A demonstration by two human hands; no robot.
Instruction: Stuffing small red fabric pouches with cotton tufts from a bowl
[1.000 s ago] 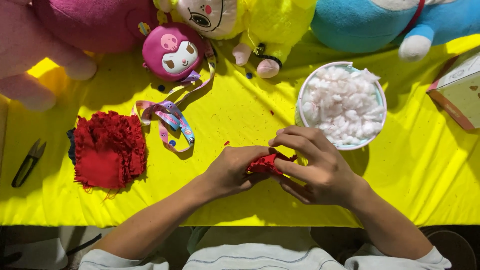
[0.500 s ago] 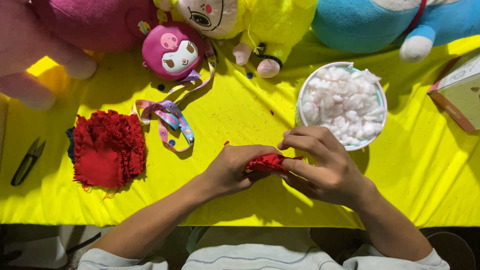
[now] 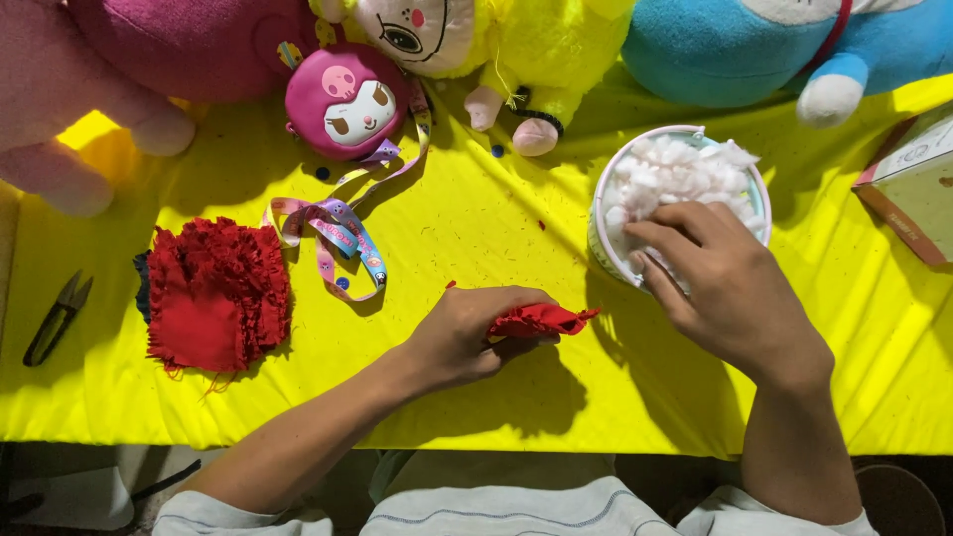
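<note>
Bare yellow cloth (image 3: 476, 228) between ribbon (image 3: 338, 233) and bowl (image 3: 599, 213)

Bright overhead light, vivid colours, sharp focus, soft dark shadows under the hands, dim lower edge

Right hand (image 3: 730, 293) covers the near rim of the white bowl (image 3: 608, 189) and its fingertips sink out of sight in the stuffing; left hand (image 3: 475, 333) hides most of the red fabric piece (image 3: 541, 320), only a tip showing. Along the top, pink plush (image 3: 109, 89), yellow plush (image 3: 526, 50) and blue plush (image 3: 754, 50) are cut by the edge, the cardboard box (image 3: 913, 184) by the right edge
</note>
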